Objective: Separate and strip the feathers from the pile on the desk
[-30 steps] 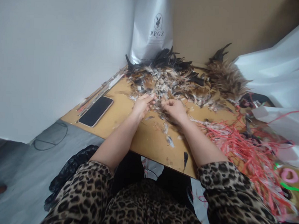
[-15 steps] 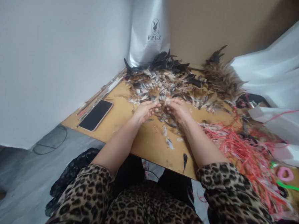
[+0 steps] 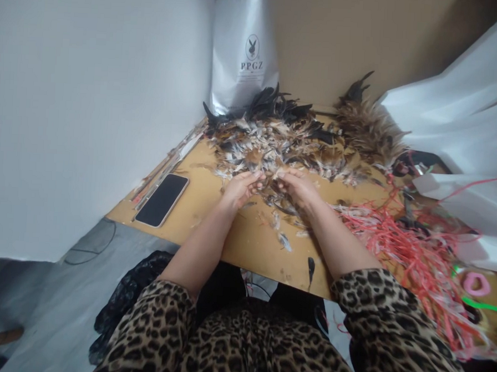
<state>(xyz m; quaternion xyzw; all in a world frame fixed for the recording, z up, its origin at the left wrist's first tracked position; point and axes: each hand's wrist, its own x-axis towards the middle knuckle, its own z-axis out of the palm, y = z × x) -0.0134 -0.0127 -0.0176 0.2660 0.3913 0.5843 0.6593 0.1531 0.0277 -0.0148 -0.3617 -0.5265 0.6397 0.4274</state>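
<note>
My left hand (image 3: 242, 189) and my right hand (image 3: 297, 188) face each other over the near edge of a heap of feathers (image 3: 271, 140). Thumb and fingers are pinched together on both, and each seems to hold a small brown-and-white feather; its outline blurs into the heap behind. The heap mixes white, brown and black feathers, with long black ones at the back. Below my hands, loose small feathers (image 3: 284, 241) lie on the wooden table (image 3: 245, 247). A single dark feather (image 3: 311, 270) rests close to the front edge.
A phone (image 3: 162, 200) lies at the left. Behind the heap stands a white bag (image 3: 243, 36). To the right are a brown feather bunch (image 3: 372, 131), a tangle of pink strips (image 3: 415, 256), dark-handled scissors (image 3: 411, 217), a pink ring (image 3: 476, 284) and white sheets (image 3: 455, 124).
The view has shifted slightly. My hands stay pinched close together over the feathers, with only small finger movement.
</note>
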